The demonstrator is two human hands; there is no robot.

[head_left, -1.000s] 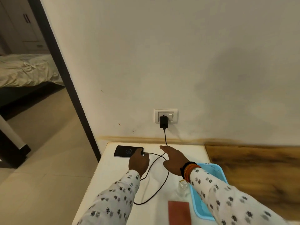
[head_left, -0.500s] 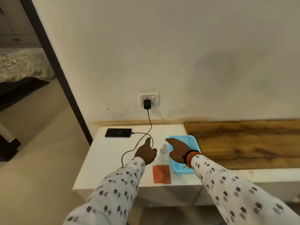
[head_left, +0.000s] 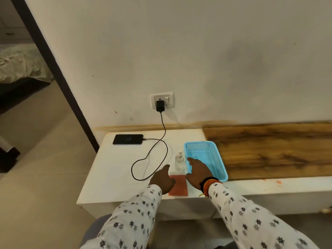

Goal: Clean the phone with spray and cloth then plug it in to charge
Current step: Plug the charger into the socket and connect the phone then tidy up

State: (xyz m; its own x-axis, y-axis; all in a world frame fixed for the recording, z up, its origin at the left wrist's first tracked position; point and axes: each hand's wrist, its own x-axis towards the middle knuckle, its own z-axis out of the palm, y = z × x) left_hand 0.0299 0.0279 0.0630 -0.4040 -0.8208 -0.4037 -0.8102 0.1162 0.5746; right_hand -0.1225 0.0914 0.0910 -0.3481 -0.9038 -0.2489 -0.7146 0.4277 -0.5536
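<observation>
Phone (head_left: 128, 139) lies plugged in at far left. Both hands empty, fingers loose: left hand (head_left: 162, 180) over cloth (head_left: 178, 186), right hand (head_left: 198, 172) beside spray bottle (head_left: 179, 160). Best tidy both into basket (head_left: 218, 155), bottle upright.

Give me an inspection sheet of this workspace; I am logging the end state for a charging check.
Surface: white table, wooden panel beside it.
Job's things: phone flat at far left corner, cable plugged in; spray bottle upright beside the blue basket; red cloth at front edge.
Clutter: nothing seen.
Hands: left hand over the cloth's edge, right hand over the basket's near corner; both empty.
Cables: black cable loops from charger in wall socket.
Surroundings: doorway, bed.
</observation>
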